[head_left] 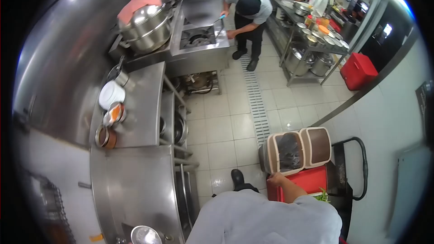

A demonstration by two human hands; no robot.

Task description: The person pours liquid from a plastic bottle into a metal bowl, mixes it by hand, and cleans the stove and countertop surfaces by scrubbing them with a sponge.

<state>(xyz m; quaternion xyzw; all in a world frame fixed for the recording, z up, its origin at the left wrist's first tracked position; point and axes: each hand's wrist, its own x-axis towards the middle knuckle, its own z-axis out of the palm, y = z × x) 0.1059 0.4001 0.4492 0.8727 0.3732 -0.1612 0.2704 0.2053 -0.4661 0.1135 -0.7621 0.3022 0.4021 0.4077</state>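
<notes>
Reaching: one right hand (275, 179) | beside two beige-rimmed bins (303, 151) | near one red box (312, 179) | fingers' grip: cannot tell

Left grip unseen, round metalware (145, 235) cut off below, greens (322, 196) partly behind sleeve (320, 214)

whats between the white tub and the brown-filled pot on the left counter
A round container with something orange and white on it sits between the tub and the pot in the head view.
</notes>
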